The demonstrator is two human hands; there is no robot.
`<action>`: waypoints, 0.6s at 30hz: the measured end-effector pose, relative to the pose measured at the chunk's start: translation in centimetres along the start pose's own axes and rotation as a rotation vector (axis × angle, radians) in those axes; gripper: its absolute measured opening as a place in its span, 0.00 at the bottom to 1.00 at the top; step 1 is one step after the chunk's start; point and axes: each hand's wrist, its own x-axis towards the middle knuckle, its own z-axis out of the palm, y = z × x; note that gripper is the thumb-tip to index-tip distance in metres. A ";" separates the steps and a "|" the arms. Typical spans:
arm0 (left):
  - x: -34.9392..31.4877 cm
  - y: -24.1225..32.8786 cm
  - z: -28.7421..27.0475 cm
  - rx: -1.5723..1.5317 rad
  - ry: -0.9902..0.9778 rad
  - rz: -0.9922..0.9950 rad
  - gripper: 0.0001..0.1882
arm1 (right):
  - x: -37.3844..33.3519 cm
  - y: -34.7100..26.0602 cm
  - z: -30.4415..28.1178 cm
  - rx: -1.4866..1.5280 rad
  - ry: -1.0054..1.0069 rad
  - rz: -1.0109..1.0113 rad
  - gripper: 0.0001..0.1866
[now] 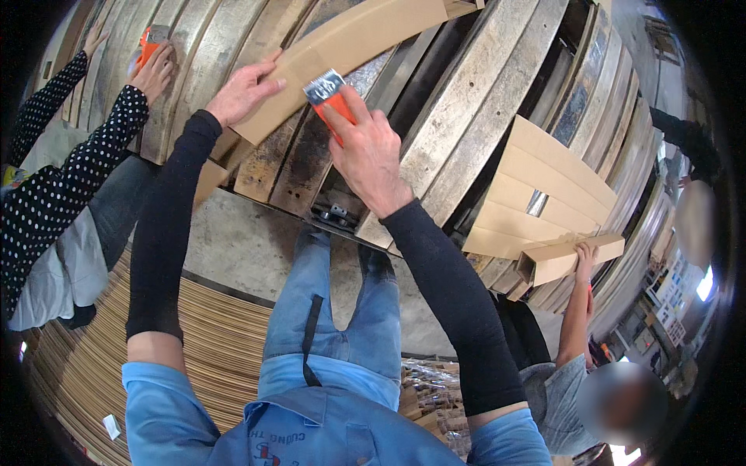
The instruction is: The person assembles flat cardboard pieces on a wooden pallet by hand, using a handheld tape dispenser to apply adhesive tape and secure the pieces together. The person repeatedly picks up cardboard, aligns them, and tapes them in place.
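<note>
My left hand (246, 92) holds the near-left edge of a long folded cardboard piece (350, 35), its thumb lying on the brown surface. The cardboard runs up and to the right across wooden slats (466, 101). In my right hand (365, 147) is an orange handheld tape dispenser (330, 101) with a toothed metal front edge, just right of the cardboard and apart from it. My fingers wrap round its orange body. Black sleeves cover both my forearms.
At left, a co-worker in dotted sleeves holds another orange tape dispenser (151, 48). On the right, another person's hand grips a folded cardboard tube (575, 259) beside a flat cardboard sheet (544, 182). Stacked cardboard (210, 334) lies behind my legs at lower left.
</note>
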 end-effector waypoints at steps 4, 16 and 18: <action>0.4 0.3 2.1 0.464 0.300 0.106 0.20 | 2.6 -0.6 0.9 0.018 0.028 -0.037 0.23; 0.7 1.1 4.3 0.738 0.429 0.166 0.22 | -0.7 -0.9 1.3 -0.005 -0.002 0.070 0.20; 0.6 1.8 4.4 0.837 0.483 0.198 0.25 | 1.4 -1.4 1.6 -0.055 -0.024 0.038 0.14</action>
